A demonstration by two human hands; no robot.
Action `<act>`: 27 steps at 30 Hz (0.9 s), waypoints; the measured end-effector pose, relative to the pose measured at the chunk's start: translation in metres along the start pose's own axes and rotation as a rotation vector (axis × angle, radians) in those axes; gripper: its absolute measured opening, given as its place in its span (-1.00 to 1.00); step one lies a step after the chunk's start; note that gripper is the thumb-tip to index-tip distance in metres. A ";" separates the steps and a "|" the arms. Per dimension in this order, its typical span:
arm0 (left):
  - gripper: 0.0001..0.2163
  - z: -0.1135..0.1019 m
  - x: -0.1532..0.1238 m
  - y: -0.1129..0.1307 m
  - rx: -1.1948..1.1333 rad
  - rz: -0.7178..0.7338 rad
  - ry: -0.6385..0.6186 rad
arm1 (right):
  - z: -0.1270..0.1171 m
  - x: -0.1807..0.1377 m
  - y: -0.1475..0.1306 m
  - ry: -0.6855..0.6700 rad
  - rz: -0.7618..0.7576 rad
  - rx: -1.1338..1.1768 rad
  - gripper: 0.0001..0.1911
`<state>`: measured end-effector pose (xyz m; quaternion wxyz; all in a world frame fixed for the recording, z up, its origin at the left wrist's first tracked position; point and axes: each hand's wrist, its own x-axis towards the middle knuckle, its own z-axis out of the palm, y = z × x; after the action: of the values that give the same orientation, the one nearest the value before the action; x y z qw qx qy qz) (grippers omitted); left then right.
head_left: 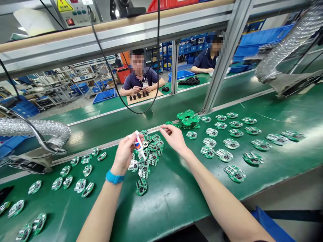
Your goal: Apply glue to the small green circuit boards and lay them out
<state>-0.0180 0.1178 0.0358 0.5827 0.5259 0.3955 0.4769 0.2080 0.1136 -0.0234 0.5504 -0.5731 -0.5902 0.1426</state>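
One white bottle (138, 144), labelled in red and blue, was held in the left hand's grip (124, 153) over heaped circuit boards (154, 145), its long axis slanted, nozzle (143, 155) aimed down and rightward. The right hand (174, 136) was loosely spread near stacked boards (188, 120); single boards (235, 173) were laid across the surface (171, 205) on both sides.

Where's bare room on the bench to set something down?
The green bench is bare between the lone front board and the right forearm, and between the left boards and left forearm. It's crowded beside the left hand, with piled boards, and beyond the right hand, with stacked boards.
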 end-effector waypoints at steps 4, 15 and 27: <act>-0.59 -0.034 -0.006 -0.005 -0.133 0.069 0.184 | 0.003 0.001 0.022 -0.056 -0.098 -0.230 -0.73; -0.50 -0.079 -0.025 -0.037 -0.148 0.029 0.321 | 0.019 -0.019 0.015 -0.532 -0.203 -0.543 -0.47; -0.66 -0.069 -0.025 -0.042 -0.421 -0.141 0.338 | 0.029 -0.022 0.021 -0.514 -0.107 -0.501 -0.48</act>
<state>-0.0843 0.1102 -0.0163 0.6368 0.2772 0.4150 0.5877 0.1896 0.1151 -0.0606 0.2333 -0.6041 -0.7548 0.1039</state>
